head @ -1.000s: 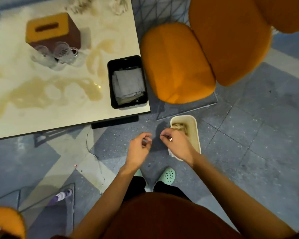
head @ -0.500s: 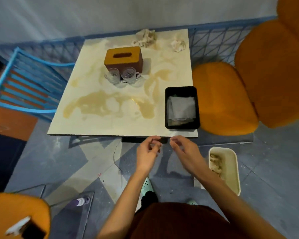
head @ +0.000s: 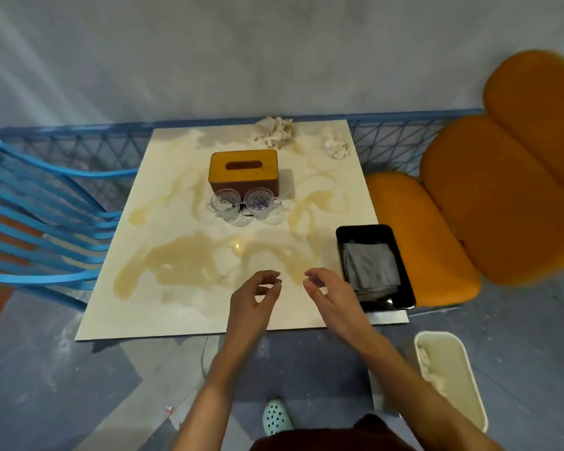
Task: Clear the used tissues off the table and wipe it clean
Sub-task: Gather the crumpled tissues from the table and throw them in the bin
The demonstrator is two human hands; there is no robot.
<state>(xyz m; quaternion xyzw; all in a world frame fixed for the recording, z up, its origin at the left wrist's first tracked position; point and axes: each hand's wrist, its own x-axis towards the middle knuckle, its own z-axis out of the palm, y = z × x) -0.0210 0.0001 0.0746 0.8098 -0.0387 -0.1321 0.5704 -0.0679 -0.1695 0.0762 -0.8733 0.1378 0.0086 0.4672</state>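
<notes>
A cream table [head: 163,307] is stained with brownish spilled liquid [head: 176,265]. Two crumpled used tissues lie at its far edge: a large one [head: 274,131] and a small one [head: 336,147]. A black tray [head: 342,234] at the table's right holds a folded grey cloth [head: 370,266]. My left hand [head: 254,299] and my right hand [head: 331,294] hover over the near part of the table, fingers loosely curled, holding nothing. A white bin [head: 469,385] with tissues inside stands on the floor at the right.
An orange tissue box [head: 243,169] sits mid-table with two clear glass cups [head: 240,203] in front of it. A blue slatted chair [head: 46,229] stands left, an orange cushioned chair [head: 489,203] right. A blue mesh fence [head: 391,141] runs behind the table.
The view lifted from the floor bin to the table. Both hands rose from beside the bin and moved forward over the table's near edge, fingers spreading slightly apart.
</notes>
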